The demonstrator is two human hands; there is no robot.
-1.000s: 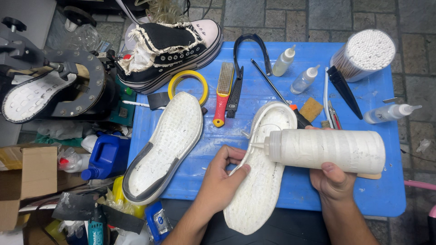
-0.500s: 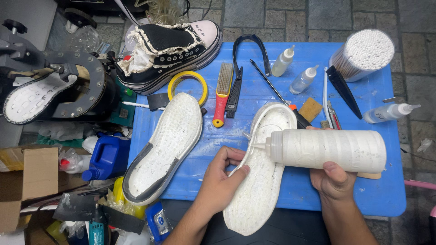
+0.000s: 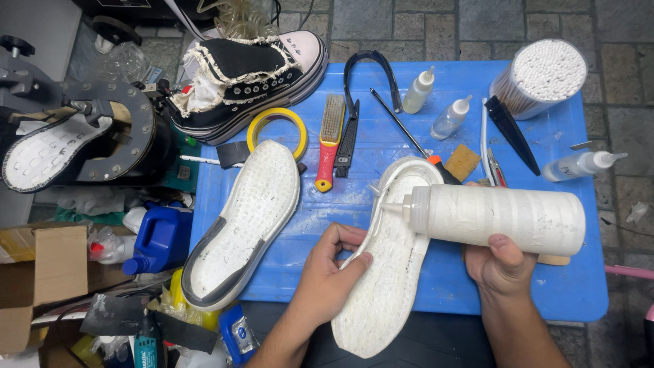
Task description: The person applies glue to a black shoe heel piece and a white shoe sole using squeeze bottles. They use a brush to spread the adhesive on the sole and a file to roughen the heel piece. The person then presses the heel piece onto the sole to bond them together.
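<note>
Barely shifting since earlier: right hand (image 3: pixel 501 262) wrapped around white squeeze bottle (image 3: pixel 501 219), nozzle over white rubber sole (image 3: pixel 388 266) at blue table (image 3: pixel 579 286) edge; left hand (image 3: pixel 327 276) pinching sole rim. Risking glue overflowing onto fingers from oversqueezing.

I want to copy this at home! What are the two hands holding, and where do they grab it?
The left hand pinches the white shoe sole at its side edge. The right hand holds the big white squeeze bottle from underneath its body.
</note>
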